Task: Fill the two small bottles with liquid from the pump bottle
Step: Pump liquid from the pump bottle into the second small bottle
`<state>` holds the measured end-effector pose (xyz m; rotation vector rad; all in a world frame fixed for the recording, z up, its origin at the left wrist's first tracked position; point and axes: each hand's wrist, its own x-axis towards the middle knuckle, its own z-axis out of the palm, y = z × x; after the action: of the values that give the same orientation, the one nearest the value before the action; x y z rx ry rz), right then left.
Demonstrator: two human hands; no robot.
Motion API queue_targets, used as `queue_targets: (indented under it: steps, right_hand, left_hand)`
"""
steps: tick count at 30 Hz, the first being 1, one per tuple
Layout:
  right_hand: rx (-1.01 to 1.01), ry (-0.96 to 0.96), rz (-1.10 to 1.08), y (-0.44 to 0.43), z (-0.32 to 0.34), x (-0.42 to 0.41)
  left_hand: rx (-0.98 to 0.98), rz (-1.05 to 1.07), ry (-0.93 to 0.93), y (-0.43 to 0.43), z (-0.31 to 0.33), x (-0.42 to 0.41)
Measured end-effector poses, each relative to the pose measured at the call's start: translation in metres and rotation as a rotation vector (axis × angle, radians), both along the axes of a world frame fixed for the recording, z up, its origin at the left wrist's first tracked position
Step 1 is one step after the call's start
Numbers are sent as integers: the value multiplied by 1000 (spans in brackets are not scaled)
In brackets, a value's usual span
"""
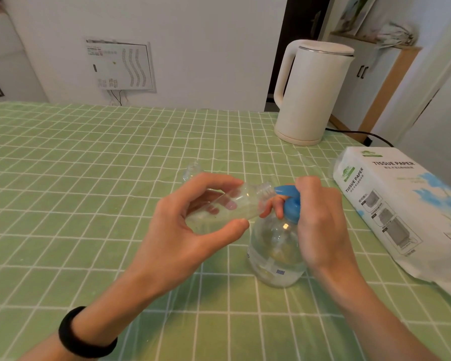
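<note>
Over the worktop (pixel 63 165) my left hand (pixel 182 230) grips a tilted, nearly empty small bottle (pixel 229 204) at the blue spout of the pump bottle (pixel 276 251), which my right hand (pixel 320 217) clasps.

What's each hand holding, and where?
Left hand grips a small clear bottle by its body, tilted. Right hand clasps the pump bottle at its blue pump head.

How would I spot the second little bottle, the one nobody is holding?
Start at the white kettle on the green checked tablecloth. Come forward to the left hand; just behind it stands the spare small bottle. Unlike the blue-capped pump bottle, it is clear, tiny and untouched.
</note>
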<state>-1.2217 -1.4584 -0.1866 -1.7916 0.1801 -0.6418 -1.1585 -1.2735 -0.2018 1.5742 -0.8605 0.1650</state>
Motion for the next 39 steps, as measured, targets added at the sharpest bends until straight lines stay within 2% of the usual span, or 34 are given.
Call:
queue_targets:
  steps: [39]
  right_hand:
    - [6,-1,-26,3,-1,0]
  left_hand:
    - [15,-15,18,-1,-1,-3]
